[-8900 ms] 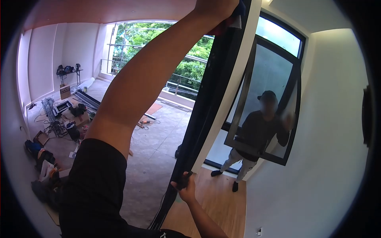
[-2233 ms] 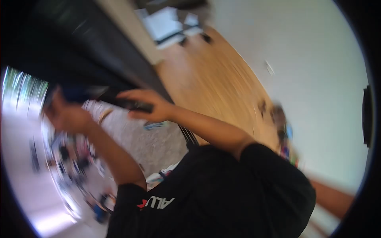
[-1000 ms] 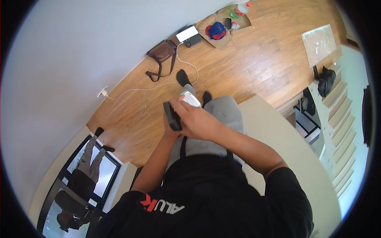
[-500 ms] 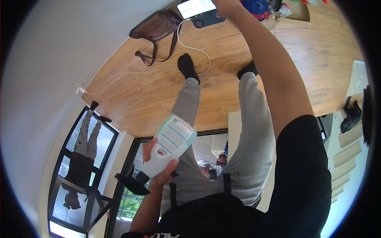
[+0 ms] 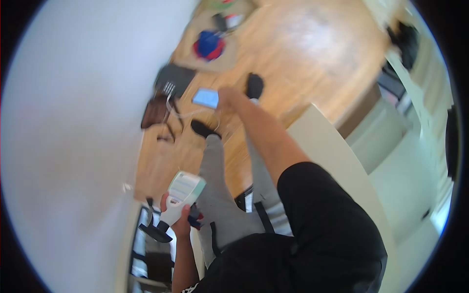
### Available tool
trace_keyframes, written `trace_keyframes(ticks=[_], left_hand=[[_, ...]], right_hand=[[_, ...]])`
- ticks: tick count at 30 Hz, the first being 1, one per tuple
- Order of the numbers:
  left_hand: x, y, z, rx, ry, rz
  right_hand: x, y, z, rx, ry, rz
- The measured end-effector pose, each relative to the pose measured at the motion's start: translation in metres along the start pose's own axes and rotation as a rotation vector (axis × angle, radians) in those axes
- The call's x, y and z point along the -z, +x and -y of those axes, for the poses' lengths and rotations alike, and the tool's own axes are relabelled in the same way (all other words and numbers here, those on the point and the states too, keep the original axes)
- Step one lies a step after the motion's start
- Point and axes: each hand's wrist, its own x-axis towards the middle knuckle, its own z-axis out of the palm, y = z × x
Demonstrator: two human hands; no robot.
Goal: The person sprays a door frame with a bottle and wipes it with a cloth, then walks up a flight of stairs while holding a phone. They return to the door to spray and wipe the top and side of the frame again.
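My left hand (image 5: 181,215) is wrapped round the neck of a white and pale green spray bottle (image 5: 186,188) with a printed label. Its black trigger head (image 5: 156,232) points down and to the left. Just beside that hand shows a small dark blue and red item (image 5: 195,217), partly hidden by the fingers. With the arm stretched forward, my right hand (image 5: 227,97) grips a smartphone (image 5: 205,97) by one end, its screen lit pale blue. The fingers there are blurred. A white cable (image 5: 183,115) runs across the floor close to the phone.
Along the wall lie a dark box (image 5: 175,80) and a brown bag (image 5: 156,111) with a strap. Farther off, a blue and red bundle (image 5: 209,45) rests on a beige mat (image 5: 220,63). A pale panel (image 5: 337,156) stands to the right of my legs.
The view has swung round, with more wall at the left. The phone has come away from the dark box in my right hand. My left hand still holds the spray bottle.
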Motion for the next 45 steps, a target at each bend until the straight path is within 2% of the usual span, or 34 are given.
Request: trace_keyframes(ticks=[2, 3, 4, 5, 7, 9, 10, 11, 12, 15, 17, 18, 20, 22, 24, 25, 26, 27, 28, 29, 30, 31, 33, 34, 35, 37, 38, 39, 41, 44, 45], left_hand=[[-0.001, -0.005, -0.019, 0.028, 0.045, 0.026], [0.007, -0.006, -0.016, -0.009, 0.086, 0.045], [0.015, -0.009, -0.014, -0.047, 0.127, 0.062], [0.020, -0.006, -0.014, -0.144, 0.181, 0.106], [0.000, -0.020, -0.055, -0.132, 0.222, 0.088], [0.009, -0.005, -0.024, -0.256, 0.279, 0.011], [0.001, -0.002, -0.027, -0.257, 0.267, 0.020], [0.012, 0.005, -0.028, -0.272, 0.229, 0.050], [-0.005, -0.008, -0.052, -0.257, 0.234, 0.054], [-0.062, -0.073, -0.122, -0.239, 0.331, 0.110], [-0.090, -0.107, -0.163, -0.337, 0.400, 0.242], [-0.103, -0.084, -0.176, -0.366, 0.466, 0.301], [-0.143, -0.112, -0.229, -0.408, 0.552, 0.410], [-0.217, -0.066, -0.250, -0.420, 0.649, 0.499], [-0.282, -0.036, -0.270, -0.412, 0.689, 0.594], [-0.275, -0.065, -0.252, -0.510, 0.707, 0.587], [-0.328, -0.053, -0.270, -0.477, 0.734, 0.593], [-0.358, -0.026, -0.283, -0.467, 0.863, 0.650], [-0.388, 0.000, -0.296, -0.464, 0.991, 0.712], [-0.446, -0.084, -0.354, -0.523, 1.225, 0.565], [-0.471, -0.032, -0.338, -0.567, 0.970, 0.681], [-0.515, -0.039, -0.362, -0.488, 1.110, 0.686], [-0.595, -0.051, -0.395, -0.564, 1.159, 0.744], [-0.637, -0.067, -0.412, -0.621, 1.116, 0.810], [-0.678, -0.089, -0.440, -0.574, 1.134, 0.812], [-0.759, -0.078, -0.447, -0.543, 1.063, 0.850], [-0.798, -0.112, -0.456, -0.641, 1.063, 0.866], [-0.836, -0.167, -0.475, -0.520, 1.086, 0.846], [-0.897, -0.186, -0.472, -0.593, 1.006, 0.956], [-0.968, -0.187, -0.443, -0.953, 0.890, 1.103], [-0.979, -0.214, -0.446, -0.878, 0.979, 1.138]], right_hand=[[-0.024, -0.081, -0.063, -0.060, 0.156, -0.089], [-0.057, -0.109, -0.102, -0.136, 0.278, -0.182], [-0.069, -0.155, -0.134, -0.079, 0.411, -0.289], [-0.092, -0.200, -0.165, -0.220, 0.481, -0.410], [-0.080, -0.330, -0.196, -0.321, 0.908, -0.321], [-0.096, -0.406, -0.237, -0.460, 1.093, -0.390], [-0.109, -0.431, -0.261, -0.456, 1.195, -0.465], [-0.132, -0.461, -0.260, -0.456, 1.288, -0.576], [-0.134, -0.488, -0.270, -0.447, 1.398, -0.625], [-0.143, -0.595, -0.271, -0.220, 1.746, -0.753], [-0.157, -0.638, -0.284, -0.223, 1.772, -0.791], [-0.151, -0.636, -0.278, -0.252, 1.796, -0.803], [-0.160, -0.647, -0.278, -0.321, 1.819, -0.805], [-0.140, -0.622, -0.295, -0.386, 1.845, -0.757], [-0.129, -0.631, -0.317, -0.408, 1.831, -0.753], [-0.189, -0.649, -0.313, -0.345, 1.904, -0.846], [-0.189, -0.655, -0.349, -0.340, 1.998, -0.878], [-0.198, -0.652, -0.347, -0.326, 2.099, -0.917], [-0.184, -0.691, -0.338, -0.370, 2.155, -0.933], [-0.185, -0.713, -0.339, -0.402, 2.188, -0.983], [-0.188, -0.730, -0.344, -0.437, 2.231, -1.043], [-0.190, -0.746, -0.353, -0.473, 2.271, -1.114], [-0.203, -0.774, -0.382, -0.509, 2.375, -1.139], [-0.213, -0.779, -0.390, -0.511, 2.437, -1.144], [-0.213, -0.778, -0.395, -0.489, 2.491, -1.141], [-0.226, -0.787, -0.423, -0.438, 2.597, -1.156], [-0.231, -0.791, -0.437, -0.449, 2.627, -1.144], [-0.227, -0.802, -0.454, -0.509, 2.643, -1.110], [-0.232, -0.808, -0.476, -0.585, 2.692, -1.050], [-0.251, -0.817, -0.505, -0.605, 2.767, -0.945], [-0.257, -0.817, -0.506, -0.587, 2.810, -0.937]])
